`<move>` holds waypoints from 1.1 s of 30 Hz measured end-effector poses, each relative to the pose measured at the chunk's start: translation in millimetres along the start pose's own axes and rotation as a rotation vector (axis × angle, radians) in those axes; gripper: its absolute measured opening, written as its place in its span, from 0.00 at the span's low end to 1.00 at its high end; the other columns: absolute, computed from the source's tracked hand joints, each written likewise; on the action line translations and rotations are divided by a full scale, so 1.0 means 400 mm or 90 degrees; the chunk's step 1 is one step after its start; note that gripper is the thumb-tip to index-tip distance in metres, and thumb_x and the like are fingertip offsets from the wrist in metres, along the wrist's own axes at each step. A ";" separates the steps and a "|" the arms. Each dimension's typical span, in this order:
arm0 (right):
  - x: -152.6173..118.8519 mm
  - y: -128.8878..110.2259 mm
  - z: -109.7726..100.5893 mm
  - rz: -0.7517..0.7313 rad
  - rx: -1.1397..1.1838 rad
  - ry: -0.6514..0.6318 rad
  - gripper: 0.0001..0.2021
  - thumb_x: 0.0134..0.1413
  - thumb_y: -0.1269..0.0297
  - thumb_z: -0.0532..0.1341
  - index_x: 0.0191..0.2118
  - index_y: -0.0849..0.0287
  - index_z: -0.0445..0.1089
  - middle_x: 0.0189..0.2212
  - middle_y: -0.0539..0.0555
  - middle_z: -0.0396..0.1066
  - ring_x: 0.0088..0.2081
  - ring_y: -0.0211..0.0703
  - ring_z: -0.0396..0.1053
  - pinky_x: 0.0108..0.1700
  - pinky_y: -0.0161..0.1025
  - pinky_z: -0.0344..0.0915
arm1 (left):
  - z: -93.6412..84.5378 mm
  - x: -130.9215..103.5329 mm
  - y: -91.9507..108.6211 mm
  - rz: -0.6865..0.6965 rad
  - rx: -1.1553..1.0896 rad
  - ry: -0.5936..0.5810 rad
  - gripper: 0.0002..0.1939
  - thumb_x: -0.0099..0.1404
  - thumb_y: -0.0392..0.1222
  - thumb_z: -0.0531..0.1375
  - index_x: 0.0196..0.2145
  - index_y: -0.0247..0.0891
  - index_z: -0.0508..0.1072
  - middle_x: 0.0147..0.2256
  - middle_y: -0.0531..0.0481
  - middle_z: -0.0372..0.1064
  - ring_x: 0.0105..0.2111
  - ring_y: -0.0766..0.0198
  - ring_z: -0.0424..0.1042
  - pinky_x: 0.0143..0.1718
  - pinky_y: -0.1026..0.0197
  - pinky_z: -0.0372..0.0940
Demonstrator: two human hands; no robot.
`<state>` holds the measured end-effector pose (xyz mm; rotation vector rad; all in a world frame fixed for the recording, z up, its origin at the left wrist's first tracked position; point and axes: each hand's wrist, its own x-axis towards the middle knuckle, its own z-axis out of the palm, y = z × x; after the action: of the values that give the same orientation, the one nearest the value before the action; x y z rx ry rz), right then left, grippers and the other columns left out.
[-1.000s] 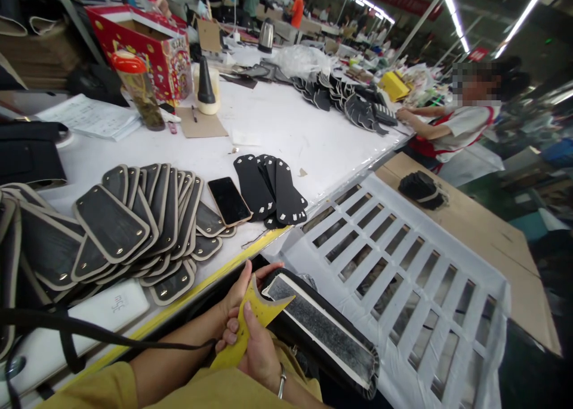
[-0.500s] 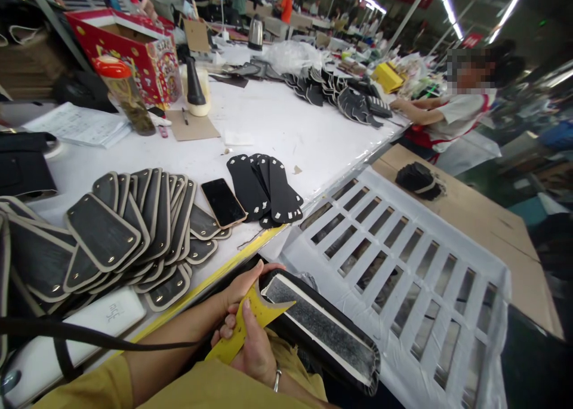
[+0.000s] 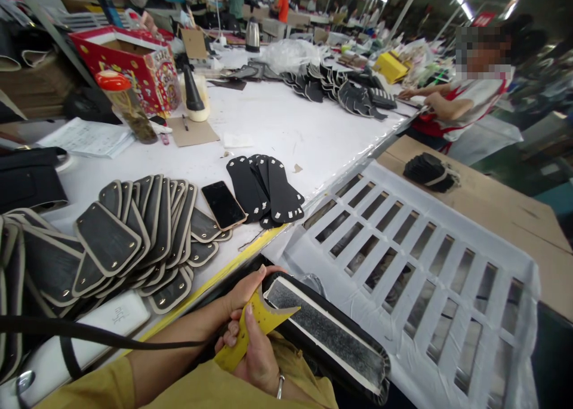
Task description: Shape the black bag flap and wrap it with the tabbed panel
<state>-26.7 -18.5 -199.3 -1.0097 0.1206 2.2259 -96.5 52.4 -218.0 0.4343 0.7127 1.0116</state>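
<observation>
flanking one tabletop edge (image 3: 224, 268), our right hand (image 3: 258, 356) clenches a yellow tool (image 3: 271, 320); left hand (image 3: 245, 286), grip unclear; black piece (image 3: 329, 332) part-pleated, remainder unseen.

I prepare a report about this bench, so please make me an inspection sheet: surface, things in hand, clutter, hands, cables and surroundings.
Surface: white table, with a yellow strip along the near edge.
Things in hand: curved yellow piece; black padded piece with grey panel facing up.
Clutter: overlapping pale-edged dark panels, phone, fanned black pieces, red-topped bottle, papers.
Hands: right hand grips the yellow piece; left hand is at the padded piece's upper end, its hold partly hidden.
Cables: dark strap or cable, unclear which, running over the left forearm.
Surroundings: white slatted rack at right; another person beyond it, hands at the table.
</observation>
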 end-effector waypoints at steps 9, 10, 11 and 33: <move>-0.007 -0.002 -0.005 -0.016 -0.005 0.004 0.24 0.24 0.43 0.71 0.24 0.58 0.69 0.14 0.41 0.56 0.17 0.27 0.49 0.28 0.35 0.57 | -0.005 0.011 -0.014 0.032 0.147 -0.079 0.28 0.63 0.60 0.50 0.49 0.36 0.69 0.39 0.43 0.71 0.40 0.55 0.69 0.44 0.55 0.61; -0.008 -0.004 -0.006 -0.017 -0.001 0.009 0.25 0.23 0.43 0.72 0.24 0.59 0.69 0.14 0.41 0.56 0.17 0.27 0.49 0.28 0.35 0.58 | -0.003 0.013 -0.013 0.045 0.177 -0.072 0.28 0.63 0.60 0.50 0.48 0.35 0.69 0.38 0.43 0.71 0.38 0.56 0.69 0.43 0.56 0.61; -0.009 -0.005 -0.007 -0.022 0.000 0.014 0.25 0.23 0.43 0.72 0.24 0.59 0.69 0.13 0.41 0.56 0.17 0.27 0.49 0.27 0.35 0.58 | -0.001 0.015 -0.012 0.058 0.211 -0.064 0.29 0.62 0.61 0.50 0.48 0.34 0.69 0.37 0.43 0.71 0.37 0.57 0.69 0.42 0.57 0.61; -0.182 -0.071 -0.049 -0.068 -0.188 0.051 0.22 0.29 0.50 0.71 0.25 0.62 0.66 0.15 0.41 0.55 0.16 0.27 0.51 0.23 0.33 0.56 | -0.015 -0.052 -0.035 0.005 0.164 0.011 0.31 0.65 0.61 0.44 0.56 0.38 0.64 0.24 0.52 0.65 0.17 0.71 0.56 0.18 0.67 0.53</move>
<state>37.2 -43.2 -157.1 -1.2316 -0.2280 2.1459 -99.2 27.5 -224.0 0.6532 0.8619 0.9347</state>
